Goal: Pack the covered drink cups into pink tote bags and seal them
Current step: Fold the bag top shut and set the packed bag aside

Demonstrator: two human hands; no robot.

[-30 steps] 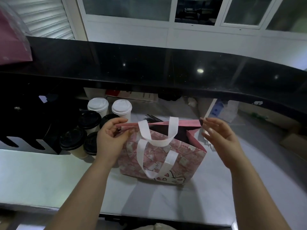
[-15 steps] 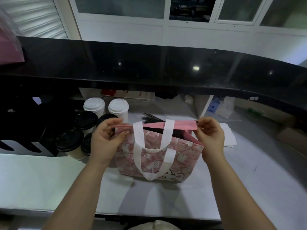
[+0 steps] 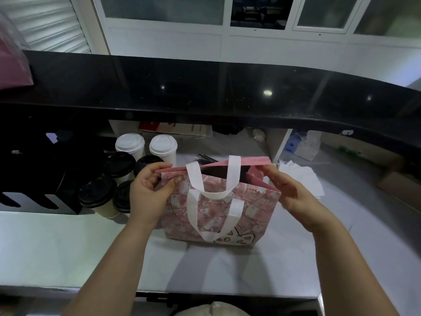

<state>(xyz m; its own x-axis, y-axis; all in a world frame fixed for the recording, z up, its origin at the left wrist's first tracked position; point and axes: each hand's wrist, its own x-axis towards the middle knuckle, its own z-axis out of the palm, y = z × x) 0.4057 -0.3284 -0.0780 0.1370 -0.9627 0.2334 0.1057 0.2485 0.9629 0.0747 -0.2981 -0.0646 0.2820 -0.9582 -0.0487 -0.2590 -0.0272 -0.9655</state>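
A pink patterned tote bag (image 3: 218, 213) with white handles stands on the white worktop (image 3: 57, 245), its mouth open and dark inside. My left hand (image 3: 148, 192) pinches the bag's top left corner. My right hand (image 3: 289, 192) lies against the bag's right rim with fingers stretched out, slightly blurred; the fingertips touch the back flap's corner. Left of the bag stand two white-lidded cups (image 3: 129, 143) and several black-lidded cups (image 3: 97, 193). My left hand partly hides two of the black-lidded ones.
A black raised counter ledge (image 3: 227, 92) overhangs the back of the worktop. A black holder (image 3: 41, 179) sits at the left, black straws (image 3: 207, 158) lie behind the bag, and white napkins (image 3: 300, 179) lie to the right. A pink bag stack (image 3: 11, 65) is at the top left.
My right hand came in, pinched the bag's right top corner, and has now uncurled its fingers along the right rim. My left hand kept its pinch on the left corner.
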